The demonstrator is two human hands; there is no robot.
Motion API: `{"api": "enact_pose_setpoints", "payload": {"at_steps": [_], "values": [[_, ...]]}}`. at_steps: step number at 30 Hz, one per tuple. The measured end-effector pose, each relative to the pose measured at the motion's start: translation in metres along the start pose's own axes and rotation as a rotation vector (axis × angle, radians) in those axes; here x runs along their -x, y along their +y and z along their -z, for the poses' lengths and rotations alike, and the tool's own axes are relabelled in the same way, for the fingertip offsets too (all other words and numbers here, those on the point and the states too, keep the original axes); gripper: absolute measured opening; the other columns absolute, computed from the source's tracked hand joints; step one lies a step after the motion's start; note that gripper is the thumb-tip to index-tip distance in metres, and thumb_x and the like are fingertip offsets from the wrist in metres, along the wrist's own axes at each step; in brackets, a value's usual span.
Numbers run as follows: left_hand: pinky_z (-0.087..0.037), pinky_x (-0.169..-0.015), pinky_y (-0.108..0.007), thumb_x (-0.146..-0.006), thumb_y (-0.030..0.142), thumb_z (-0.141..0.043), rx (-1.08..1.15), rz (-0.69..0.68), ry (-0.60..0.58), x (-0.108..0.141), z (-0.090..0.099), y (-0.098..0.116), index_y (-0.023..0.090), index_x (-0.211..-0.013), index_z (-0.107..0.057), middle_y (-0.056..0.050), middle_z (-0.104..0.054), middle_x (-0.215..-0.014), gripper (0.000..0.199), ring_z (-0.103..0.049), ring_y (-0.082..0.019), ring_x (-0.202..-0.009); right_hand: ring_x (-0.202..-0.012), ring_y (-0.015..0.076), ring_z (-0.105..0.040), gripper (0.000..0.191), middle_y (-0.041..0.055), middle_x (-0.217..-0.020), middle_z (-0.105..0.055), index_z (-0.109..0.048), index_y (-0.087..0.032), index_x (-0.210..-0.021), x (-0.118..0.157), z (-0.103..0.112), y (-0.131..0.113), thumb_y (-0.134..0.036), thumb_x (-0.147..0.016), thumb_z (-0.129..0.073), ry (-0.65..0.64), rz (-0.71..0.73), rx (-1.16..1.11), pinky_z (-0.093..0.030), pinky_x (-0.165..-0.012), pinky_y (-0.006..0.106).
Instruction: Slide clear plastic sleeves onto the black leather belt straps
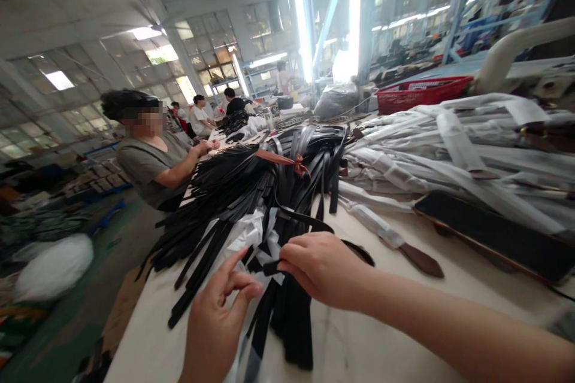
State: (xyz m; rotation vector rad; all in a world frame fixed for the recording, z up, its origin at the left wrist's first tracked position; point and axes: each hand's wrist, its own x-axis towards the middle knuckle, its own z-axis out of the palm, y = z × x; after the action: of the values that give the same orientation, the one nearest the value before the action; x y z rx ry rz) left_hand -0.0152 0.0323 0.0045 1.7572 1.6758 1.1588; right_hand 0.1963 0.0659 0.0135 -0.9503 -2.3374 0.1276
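Observation:
My right hand is closed in a pinch on the end of a black strap, which loops back past the wrist. Just left of that end, my left hand has its index finger stretched and its thumb apart; I see nothing in it. Beneath and beyond both hands lies a heap of long black straps, many with loose ends toward me. A reddish-brown band is knotted round part of the heap. White wrapping shows among the straps near my left fingertips.
White-wrapped straps pile up at right, one with a brown pointed tip. A long black-topped board lies before them on the pale table. Behind stands a red basket. A co-worker is at the table's left side.

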Motion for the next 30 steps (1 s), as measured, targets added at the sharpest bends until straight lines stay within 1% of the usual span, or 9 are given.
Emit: {"api": "enact_pose_setpoints", "payload": {"at_steps": [4, 6, 9, 12, 15, 17, 21, 26, 30], "values": [[-0.049, -0.078, -0.024, -0.073, 0.039, -0.069, 0.02, 0.004, 0.03, 0.0019, -0.0015, 0.004, 0.022, -0.122, -0.059, 0.004, -0.071, -0.072, 0.053, -0.066, -0.017, -0.07, -0.06, 0.0132, -0.055, 0.027, 0.003, -0.072, -0.063, -0.057, -0.017, -0.078, 0.001, 0.0008, 0.0034, -0.03, -0.096, -0.041, -0.003, -0.014, 0.009, -0.029, -0.056, 0.028], [-0.049, -0.079, -0.026, -0.073, 0.038, -0.069, 0.044, 0.004, 0.043, 0.0033, -0.0024, 0.0065, 0.022, -0.121, -0.06, 0.003, -0.07, -0.072, 0.052, -0.066, -0.017, -0.071, -0.061, 0.0133, -0.055, 0.027, 0.0026, -0.072, -0.063, -0.056, -0.018, -0.078, 0.0013, 0.0017, 0.004, -0.03, -0.096, -0.04, -0.004, -0.011, 0.006, -0.029, -0.057, 0.028], [-0.048, -0.085, -0.027, -0.073, 0.036, -0.069, 0.063, -0.002, 0.026, 0.0047, -0.0031, 0.008, 0.022, -0.121, -0.06, 0.004, -0.07, -0.071, 0.051, -0.066, -0.017, -0.07, -0.061, 0.0133, -0.055, 0.027, 0.0023, -0.072, -0.063, -0.056, -0.018, -0.077, 0.0019, 0.0021, 0.0035, -0.03, -0.096, -0.041, -0.026, 0.001, 0.016, -0.028, -0.056, 0.028], [-0.047, -0.087, -0.028, -0.073, 0.036, -0.069, 0.079, 0.004, 0.009, 0.0054, -0.0033, 0.0076, 0.021, -0.123, -0.058, 0.003, -0.07, -0.072, 0.053, -0.066, -0.017, -0.07, -0.062, 0.0131, -0.055, 0.026, 0.0024, -0.073, -0.063, -0.056, -0.018, -0.077, 0.0029, 0.0011, 0.0036, -0.03, -0.096, -0.042, -0.041, 0.005, 0.023, -0.028, -0.056, 0.028], [-0.048, -0.085, -0.028, -0.073, 0.037, -0.068, 0.073, 0.007, 0.02, 0.0056, -0.0033, 0.0073, 0.021, -0.123, -0.058, 0.003, -0.07, -0.073, 0.054, -0.066, -0.018, -0.071, -0.061, 0.0131, -0.055, 0.026, 0.0026, -0.072, -0.062, -0.056, -0.018, -0.078, 0.0037, 0.0004, 0.0045, -0.03, -0.096, -0.041, -0.027, -0.011, 0.017, -0.029, -0.057, 0.028], [-0.048, -0.083, -0.026, -0.073, 0.038, -0.069, 0.069, 0.003, 0.03, 0.0056, -0.0031, 0.0074, 0.022, -0.122, -0.059, 0.004, -0.07, -0.072, 0.052, -0.066, -0.017, -0.069, -0.061, 0.0132, -0.055, 0.027, 0.0027, -0.072, -0.063, -0.056, -0.018, -0.078, 0.0038, 0.0, 0.0048, -0.03, -0.096, -0.039, -0.018, -0.013, 0.014, -0.029, -0.057, 0.028], [-0.047, -0.082, -0.023, -0.074, 0.036, -0.069, 0.086, -0.002, 0.024, 0.0056, -0.0033, 0.0062, 0.023, -0.121, -0.059, 0.005, -0.07, -0.072, 0.05, -0.066, -0.015, -0.07, -0.061, 0.0133, -0.055, 0.026, 0.0024, -0.073, -0.063, -0.055, -0.018, -0.078, 0.0038, -0.0015, 0.0047, -0.03, -0.096, -0.039, -0.032, 0.002, 0.01, -0.028, -0.056, 0.028], [-0.048, -0.081, -0.023, -0.073, 0.037, -0.069, 0.098, -0.006, 0.02, 0.0061, -0.0044, 0.0052, 0.023, -0.121, -0.059, 0.004, -0.07, -0.071, 0.051, -0.066, -0.016, -0.071, -0.062, 0.0138, -0.055, 0.027, 0.0029, -0.073, -0.062, -0.055, -0.018, -0.079, 0.0041, -0.003, 0.0054, -0.03, -0.096, -0.038, -0.026, -0.006, -0.002, -0.028, -0.057, 0.028], [-0.049, -0.081, -0.023, -0.073, 0.036, -0.068, 0.086, -0.025, 0.025, 0.0066, -0.004, 0.0072, 0.023, -0.119, -0.062, 0.004, -0.069, -0.069, 0.048, -0.066, -0.016, -0.069, -0.063, 0.0136, -0.055, 0.024, 0.0017, -0.073, -0.062, -0.054, -0.019, -0.079, 0.0045, -0.0029, 0.0047, -0.029, -0.095, -0.04, -0.066, 0.013, 0.014, -0.027, -0.057, 0.029]]}}
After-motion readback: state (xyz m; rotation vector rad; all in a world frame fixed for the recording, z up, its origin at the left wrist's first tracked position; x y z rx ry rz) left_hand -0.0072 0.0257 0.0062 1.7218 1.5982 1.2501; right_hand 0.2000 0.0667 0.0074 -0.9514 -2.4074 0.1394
